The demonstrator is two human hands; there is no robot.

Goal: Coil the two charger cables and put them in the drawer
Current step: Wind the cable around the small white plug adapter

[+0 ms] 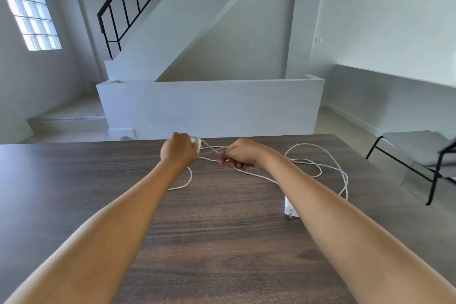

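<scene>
White charger cables (318, 170) lie in loose loops across the far half of the dark wooden table (222, 242). My left hand (179, 150) grips a small white charger plug (197, 142) near the table's far edge. My right hand (240, 154) pinches the cable a short way to the right of it, and a taut stretch runs between the two hands. A white power adapter (289, 206) lies on the table, partly hidden behind my right forearm. One cable end (182, 186) curves out below my left wrist. No drawer is in view.
A grey chair with a black frame (419, 153) stands to the right of the table. Beyond the far edge are a low white wall (209, 106) and a staircase with a black railing (138, 0).
</scene>
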